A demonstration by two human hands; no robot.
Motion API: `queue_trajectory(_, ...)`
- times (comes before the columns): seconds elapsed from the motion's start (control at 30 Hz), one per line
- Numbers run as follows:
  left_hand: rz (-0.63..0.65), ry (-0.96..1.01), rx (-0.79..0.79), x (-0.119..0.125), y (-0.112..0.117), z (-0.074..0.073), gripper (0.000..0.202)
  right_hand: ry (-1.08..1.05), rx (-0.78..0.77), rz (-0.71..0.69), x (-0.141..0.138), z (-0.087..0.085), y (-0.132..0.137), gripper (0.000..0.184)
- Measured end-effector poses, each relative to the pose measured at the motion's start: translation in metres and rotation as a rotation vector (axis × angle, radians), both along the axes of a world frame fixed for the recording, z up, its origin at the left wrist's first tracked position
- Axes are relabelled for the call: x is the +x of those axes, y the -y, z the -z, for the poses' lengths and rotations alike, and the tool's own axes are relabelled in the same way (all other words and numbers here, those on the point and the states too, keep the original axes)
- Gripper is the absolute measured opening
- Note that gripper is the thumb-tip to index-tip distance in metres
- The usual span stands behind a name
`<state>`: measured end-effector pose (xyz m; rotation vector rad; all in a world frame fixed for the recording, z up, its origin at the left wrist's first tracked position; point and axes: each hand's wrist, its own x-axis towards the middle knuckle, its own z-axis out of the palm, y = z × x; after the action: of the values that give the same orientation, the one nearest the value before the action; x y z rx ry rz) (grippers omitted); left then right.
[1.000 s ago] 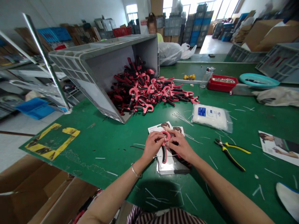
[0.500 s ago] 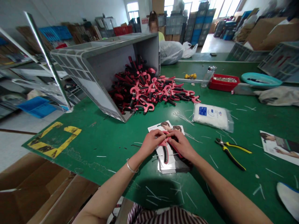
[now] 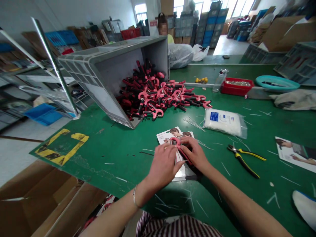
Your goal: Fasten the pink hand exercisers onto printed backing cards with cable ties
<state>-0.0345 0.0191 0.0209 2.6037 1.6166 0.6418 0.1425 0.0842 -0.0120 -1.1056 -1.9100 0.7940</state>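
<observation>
A red and black hand grip strengthener (image 3: 175, 141) lies on a stack of printed cards (image 3: 163, 136) on the green table in front of me. My right hand (image 3: 196, 153) is closed around its right handle, fingertips near the red top. My left hand (image 3: 161, 164) covers the left handle, fingers bent over it and thumb stretched toward the right handle. The left handle and much of the cards are hidden beneath that hand. Loose white zip ties (image 3: 194, 123) lie just beyond the cards.
A tipped grey crate (image 3: 98, 89) spills a pile of hand grip strengtheners (image 3: 160, 95). To the right are a bag of zip ties (image 3: 224, 121), cutting pliers (image 3: 243, 158), another printed card (image 3: 295, 153), a red tray (image 3: 237, 90) and a turquoise dish (image 3: 276, 82). A person (image 3: 163, 28) is behind the crate.
My left hand has moved from the strengthener's top down over its left handle, turning palm-down and covering it. The right hand stays on the right side, its fingers slightly shifted.
</observation>
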Motion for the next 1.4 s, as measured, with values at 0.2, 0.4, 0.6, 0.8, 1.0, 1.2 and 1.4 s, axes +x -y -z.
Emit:
queue_trajectory(0.2,-0.171,0.097,-0.169,-0.008,0.019,0.019,0.033,0.429,0.137,-0.313,0.016,-0.026,0.031,0.011)
queue_trajectory(0.4,-0.167,0.482,-0.384,-0.027,0.021,0.027,0.020,0.670,0.253,-0.255,0.005,-0.022,0.038,0.011)
queue_trajectory(0.6,-0.114,0.965,-0.577,-0.035,0.016,0.029,0.013,0.661,0.307,-0.178,0.001,-0.028,0.035,0.012)
queue_trajectory(0.8,-0.071,1.077,-0.550,-0.003,-0.014,0.038,0.012,0.396,0.054,-0.182,0.008,-0.023,0.019,0.014)
queue_trajectory(1.0,-0.061,1.098,-0.569,0.007,-0.021,0.037,0.014,0.278,0.016,-0.246,0.024,-0.019,0.005,0.015)
queue_trajectory(1.2,-0.125,0.998,-0.421,0.012,-0.011,0.037,0.008,0.261,0.066,-0.298,0.032,-0.016,0.007,0.028)
queue_trajectory(1.4,-0.185,1.219,-0.491,0.018,-0.007,0.046,0.024,0.355,0.088,-0.158,0.024,-0.016,0.012,0.011)
